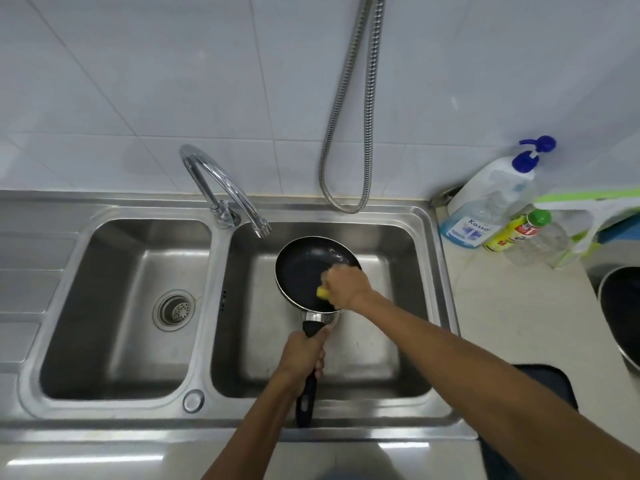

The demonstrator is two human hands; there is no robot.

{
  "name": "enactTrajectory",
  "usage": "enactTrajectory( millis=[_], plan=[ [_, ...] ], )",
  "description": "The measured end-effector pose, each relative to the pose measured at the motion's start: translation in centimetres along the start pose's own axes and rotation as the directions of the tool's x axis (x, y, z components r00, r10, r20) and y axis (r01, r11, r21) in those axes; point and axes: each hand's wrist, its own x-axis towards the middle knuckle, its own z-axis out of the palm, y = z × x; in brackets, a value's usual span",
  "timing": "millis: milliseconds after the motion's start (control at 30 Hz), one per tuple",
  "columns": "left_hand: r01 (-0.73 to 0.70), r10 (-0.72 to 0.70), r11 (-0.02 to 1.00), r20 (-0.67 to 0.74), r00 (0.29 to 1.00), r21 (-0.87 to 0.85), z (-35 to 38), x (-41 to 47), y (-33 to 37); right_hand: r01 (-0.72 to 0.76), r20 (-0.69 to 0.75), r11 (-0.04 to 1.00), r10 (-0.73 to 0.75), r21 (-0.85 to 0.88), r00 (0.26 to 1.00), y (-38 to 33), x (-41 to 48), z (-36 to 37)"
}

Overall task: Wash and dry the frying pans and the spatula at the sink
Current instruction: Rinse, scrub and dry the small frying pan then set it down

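While a person leans over a steel double sink, the head view looks straight down at two bare arms reaching into the right basin. The left hand is wrapped tightly round the long black handle of a small black frying pan, holding it over the basin with the handle pointing back toward the person. The right hand is curled round a yellow sponge and presses it on the pan's inner surface, near the right side. A curved chrome tap ends just beside the pan's far rim. A metal hose hangs in a loop down the white tiled wall. The left basin shows a round drain strainer.

On the counter to the right stand a pump bottle of blue liquid and a yellow bottle with a green cap. A second pan sits at the right edge, cut off by the frame. A dark cloth lies near the sink's front corner, partly hidden by the right forearm.
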Motion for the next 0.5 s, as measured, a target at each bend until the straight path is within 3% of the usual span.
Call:
enactTrajectory(
  millis=[133, 233, 300, 367, 500],
  plan=[
    [-0.003, 0.0, 0.998, 0.037, 0.999, 0.07, 1.4, 0.3, -0.8, -0.026, 0.054, 0.918, 0.005, 0.395, 0.999, -3.1, -0.5, 0.6],
    [-0.017, 0.014, 0.997, 0.041, 0.999, 0.073, 2.5, 0.0, -1.6, -0.18, 0.142, 0.72, 0.114, 0.67, 0.983, -3.2, -0.1, 0.1],
    [-0.021, 0.019, 0.997, 0.038, 0.999, 0.068, 2.8, 0.1, -1.4, -0.213, 0.2, 0.667, 0.097, 0.714, 0.975, -3.2, -0.3, 0.0],
    [-0.017, 0.015, 0.997, 0.036, 0.999, 0.079, 3.1, 0.1, -1.0, -0.202, 0.235, 0.692, 0.049, 0.693, 0.971, -3.1, -0.7, 0.2],
    [-0.028, 0.027, 0.998, 0.017, 1.0, 0.063, 3.1, -0.2, -0.9, -0.171, 0.175, 0.71, 0.068, 0.683, 0.982, -2.1, 0.2, 0.3]
  ],
)
